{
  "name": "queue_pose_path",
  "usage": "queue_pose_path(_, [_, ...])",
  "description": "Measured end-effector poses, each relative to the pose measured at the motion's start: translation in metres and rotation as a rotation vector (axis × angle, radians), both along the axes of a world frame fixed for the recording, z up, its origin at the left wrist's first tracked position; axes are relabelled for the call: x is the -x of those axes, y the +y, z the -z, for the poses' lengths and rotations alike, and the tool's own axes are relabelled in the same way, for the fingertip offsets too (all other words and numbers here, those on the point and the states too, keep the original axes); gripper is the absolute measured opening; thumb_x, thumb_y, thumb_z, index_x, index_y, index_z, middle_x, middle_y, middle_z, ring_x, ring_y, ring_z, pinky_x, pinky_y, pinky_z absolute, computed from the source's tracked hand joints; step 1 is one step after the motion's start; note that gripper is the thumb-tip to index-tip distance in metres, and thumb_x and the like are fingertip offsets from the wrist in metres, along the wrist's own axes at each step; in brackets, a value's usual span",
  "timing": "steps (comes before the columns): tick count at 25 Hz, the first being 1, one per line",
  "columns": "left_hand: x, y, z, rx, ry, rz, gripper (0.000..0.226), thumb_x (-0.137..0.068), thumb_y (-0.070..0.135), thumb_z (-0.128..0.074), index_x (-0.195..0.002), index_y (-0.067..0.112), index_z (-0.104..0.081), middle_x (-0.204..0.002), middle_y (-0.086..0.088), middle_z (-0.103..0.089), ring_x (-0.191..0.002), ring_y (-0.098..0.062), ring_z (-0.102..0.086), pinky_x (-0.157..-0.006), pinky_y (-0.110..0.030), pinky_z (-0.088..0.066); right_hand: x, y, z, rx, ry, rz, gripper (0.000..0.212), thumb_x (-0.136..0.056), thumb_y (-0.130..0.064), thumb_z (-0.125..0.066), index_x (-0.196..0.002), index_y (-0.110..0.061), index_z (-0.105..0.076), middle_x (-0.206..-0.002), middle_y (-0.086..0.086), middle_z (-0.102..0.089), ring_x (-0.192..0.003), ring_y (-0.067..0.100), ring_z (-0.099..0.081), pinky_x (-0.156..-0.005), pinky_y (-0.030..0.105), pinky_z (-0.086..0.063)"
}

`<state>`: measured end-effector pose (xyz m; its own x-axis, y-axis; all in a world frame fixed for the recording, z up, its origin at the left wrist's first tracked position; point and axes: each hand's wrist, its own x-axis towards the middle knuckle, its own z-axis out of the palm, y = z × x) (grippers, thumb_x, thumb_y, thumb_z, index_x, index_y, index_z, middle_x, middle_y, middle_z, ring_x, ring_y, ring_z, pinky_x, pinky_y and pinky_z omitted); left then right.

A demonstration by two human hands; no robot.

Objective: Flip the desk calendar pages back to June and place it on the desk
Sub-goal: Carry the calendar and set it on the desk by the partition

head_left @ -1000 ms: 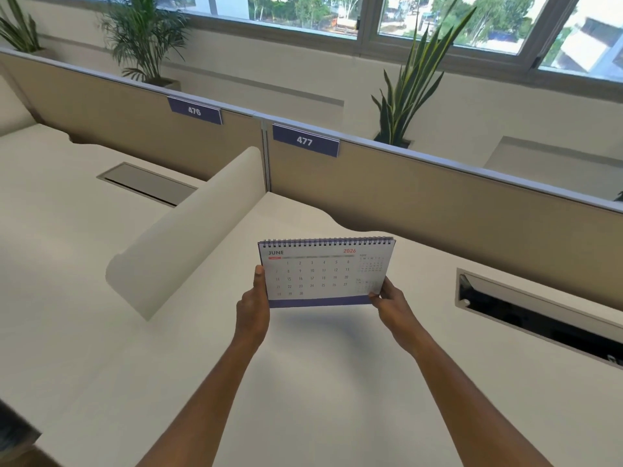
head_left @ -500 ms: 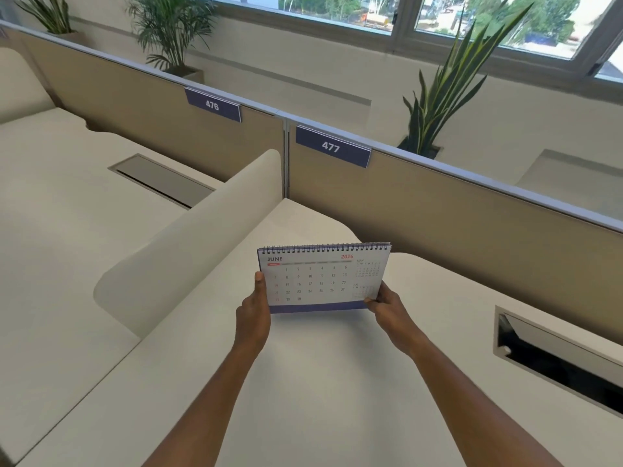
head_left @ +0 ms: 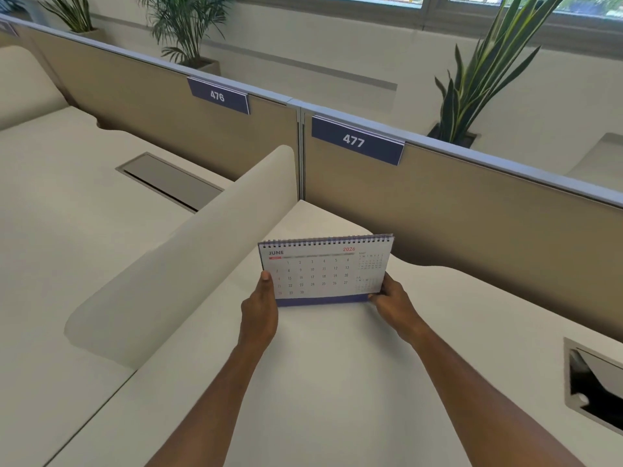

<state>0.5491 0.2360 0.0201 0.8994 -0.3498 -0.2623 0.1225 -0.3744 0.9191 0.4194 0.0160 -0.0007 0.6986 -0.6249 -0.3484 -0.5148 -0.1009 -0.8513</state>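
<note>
A spiral-bound desk calendar [head_left: 323,269] shows the JUNE 2026 page, white with a purple strip along its base. It stands upright, low over the cream desk [head_left: 337,382]; I cannot tell whether its base touches the surface. My left hand [head_left: 261,306] grips its lower left edge with the thumb on the page. Its lower right corner is held by my right hand [head_left: 392,303].
A rounded cream divider [head_left: 175,264] runs along the desk's left side. Tan partition panels with labels 476 [head_left: 217,96] and 477 [head_left: 354,140] close off the back. An open cable hatch [head_left: 593,382] lies at the right. Potted plants stand behind the partition.
The view has shifted left and down. The calendar has stayed on the June page in both hands and sits a little lower toward the desk.
</note>
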Motion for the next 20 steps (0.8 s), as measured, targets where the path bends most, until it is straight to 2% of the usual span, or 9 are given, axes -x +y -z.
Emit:
queue_pose_path(3, [-0.01, -0.007, 0.013, -0.012, -0.002, 0.001, 0.076, -0.094, 0.07, -0.017, -0.149, 0.029, -0.049, -0.123, 0.001, -0.062, -0.104, -0.022, -0.06, -0.078, -0.017, -0.046, -0.011, -0.008, 0.01, 0.014, 0.016, 0.008, 0.071, -0.088, 0.004, -0.049, -0.152, -0.026, -0.04, -0.148, 0.001, -0.056, -0.136, 0.027, -0.051, -0.111, 0.046, -0.047])
queue_pose_path(5, [-0.018, -0.009, 0.023, -0.061, -0.028, -0.013, 0.072, -0.099, 0.066, -0.017, -0.15, 0.028, -0.05, -0.126, -0.004, -0.066, -0.104, -0.025, -0.061, -0.085, -0.027, -0.048, -0.02, -0.011, 0.012, 0.026, 0.056, -0.006, 0.073, -0.088, 0.002, -0.048, -0.154, -0.025, -0.035, -0.15, 0.003, -0.053, -0.138, 0.028, -0.049, -0.112, 0.044, -0.043])
queue_pose_path(7, [-0.021, -0.01, 0.029, -0.105, -0.075, 0.004, 0.067, -0.103, 0.061, -0.017, -0.151, 0.027, -0.049, -0.128, -0.008, -0.067, -0.101, -0.025, -0.062, -0.085, -0.028, -0.048, -0.026, -0.015, 0.01, 0.042, 0.113, -0.025, 0.074, -0.089, 0.003, -0.045, -0.156, -0.023, -0.032, -0.152, 0.005, -0.051, -0.139, 0.031, -0.047, -0.11, 0.041, -0.04])
queue_pose_path(12, [-0.027, -0.012, 0.031, -0.148, -0.095, 0.018, 0.066, -0.105, 0.057, -0.017, -0.143, 0.021, -0.057, -0.114, -0.007, -0.068, -0.092, -0.027, -0.061, -0.077, -0.027, -0.046, -0.039, -0.026, 0.008, 0.062, 0.208, -0.087, 0.078, -0.084, 0.003, -0.043, -0.155, -0.027, -0.031, -0.153, 0.007, -0.05, -0.142, 0.034, -0.044, -0.115, 0.049, -0.038])
queue_pose_path(16, [-0.035, -0.01, 0.029, -0.15, -0.071, 0.053, 0.069, -0.104, 0.061, -0.017, -0.141, 0.02, -0.059, -0.121, -0.01, -0.069, -0.099, -0.032, -0.063, -0.085, -0.032, -0.051, -0.04, -0.021, 0.003, 0.046, 0.228, -0.087, 0.076, -0.085, 0.004, -0.041, -0.154, -0.025, -0.031, -0.153, 0.008, -0.05, -0.141, 0.034, -0.045, -0.116, 0.049, -0.037])
queue_pose_path(20, [-0.035, -0.007, 0.027, -0.123, -0.024, 0.069, 0.072, -0.102, 0.065, -0.017, -0.143, 0.023, -0.057, -0.121, -0.002, -0.065, -0.104, -0.028, -0.062, -0.088, -0.028, -0.047, -0.036, -0.02, 0.004, 0.03, 0.178, -0.063, 0.075, -0.085, 0.004, -0.043, -0.153, -0.026, -0.033, -0.153, 0.006, -0.05, -0.141, 0.032, -0.045, -0.116, 0.05, -0.039])
